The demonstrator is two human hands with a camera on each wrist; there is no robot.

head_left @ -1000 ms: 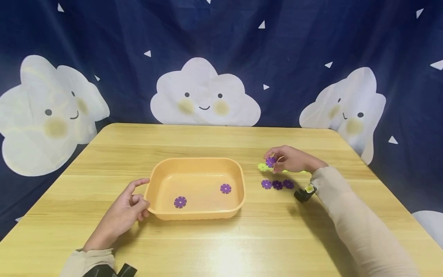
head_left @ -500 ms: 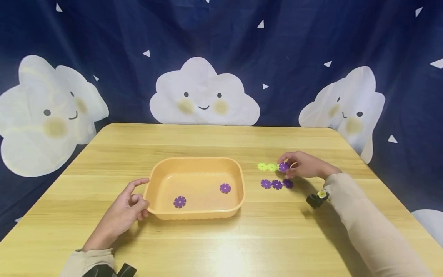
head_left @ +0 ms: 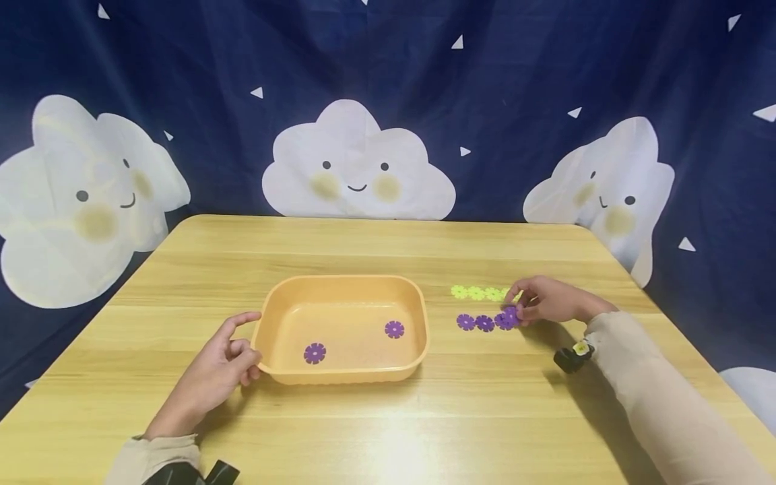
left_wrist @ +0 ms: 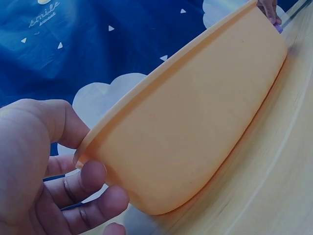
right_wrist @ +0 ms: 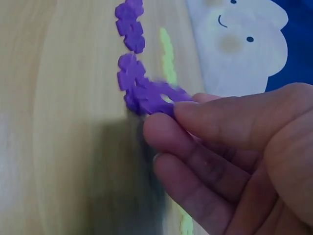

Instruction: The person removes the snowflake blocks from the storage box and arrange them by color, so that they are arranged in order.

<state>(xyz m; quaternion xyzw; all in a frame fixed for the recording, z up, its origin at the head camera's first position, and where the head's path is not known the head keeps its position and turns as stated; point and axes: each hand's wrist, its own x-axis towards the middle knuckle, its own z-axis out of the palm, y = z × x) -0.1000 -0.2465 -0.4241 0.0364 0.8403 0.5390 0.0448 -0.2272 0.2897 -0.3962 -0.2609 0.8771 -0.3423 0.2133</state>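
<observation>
My right hand (head_left: 548, 300) pinches a purple snowflake building disc (head_left: 510, 316) between thumb and fingers. In the head view this disc overlaps the right end of a row of purple discs (head_left: 475, 322) on the table. The right wrist view shows the held disc (right_wrist: 159, 97) tilted against the row's near end; whether it is joined there I cannot tell. Behind lies a row of yellow-green discs (head_left: 477, 293), its right part hidden by the hand. My left hand (head_left: 212, 367) grips the left rim of an orange plastic basin (head_left: 339, 376). Inside it lie two purple discs, one left (head_left: 314, 353), one right (head_left: 394, 329).
The wooden table (head_left: 376, 431) extends around the basin, with its far edge against a dark blue curtain (head_left: 388, 60) printed with white clouds. Black camera mounts sit at both wrists, the right one (head_left: 572, 357) hanging below the sleeve near the tabletop.
My right hand has carried the purple disc rightward and toward me, from over the yellow-green row to the purple row's right end. The left hand and the basin have stayed put.
</observation>
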